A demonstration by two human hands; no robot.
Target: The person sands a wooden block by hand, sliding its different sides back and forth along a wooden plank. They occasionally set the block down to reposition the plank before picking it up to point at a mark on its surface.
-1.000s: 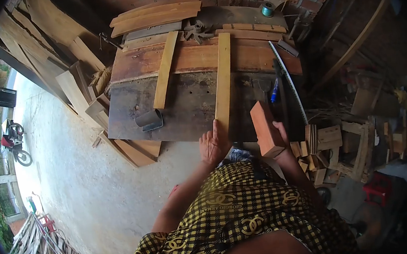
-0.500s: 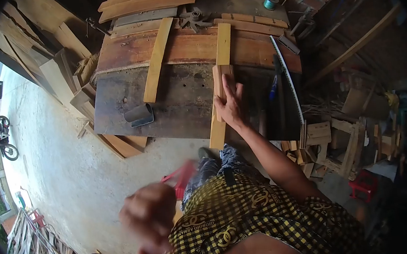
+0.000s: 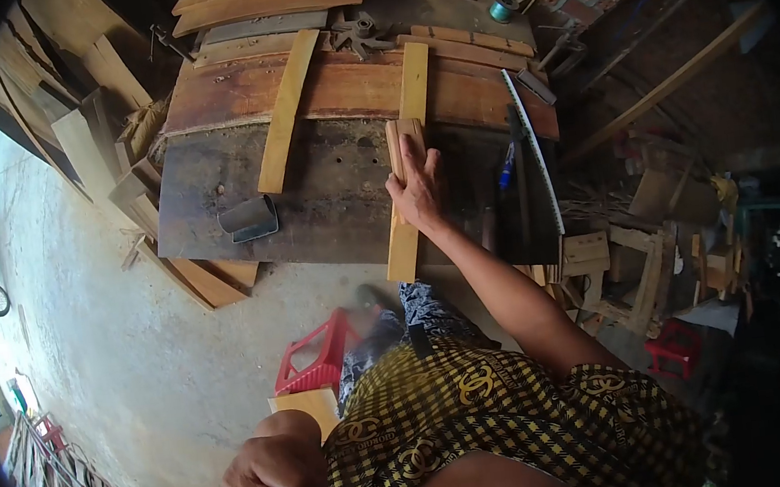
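My right hand (image 3: 418, 193) grips a short brown wooden block (image 3: 404, 130), with fingers along its top and thumb at its left side. The block lies lengthwise over a yellow wooden strip (image 3: 402, 254), whose near end juts past the table's front edge. My left hand (image 3: 273, 484) is curled closed at the lower left, near the shirt; whether anything is inside it is hidden. To the left of the block, a second yellow strip (image 3: 289, 111) lies on the dark worktable (image 3: 331, 221). A curved metal piece (image 3: 250, 220) sits near that strip's lower end.
A blue marker (image 3: 507, 169) and a long ruler-like strip (image 3: 537, 152) lie at the table's right. Farther back are a toothed metal cutter (image 3: 363, 32) and a spool (image 3: 504, 8). A red stool (image 3: 313, 370) stands below; boards (image 3: 95, 146) lean at left.
My left hand has moved down and left, uncovering more of the red stool and a light board. My right hand stays on the block. The whole view has shifted slightly.
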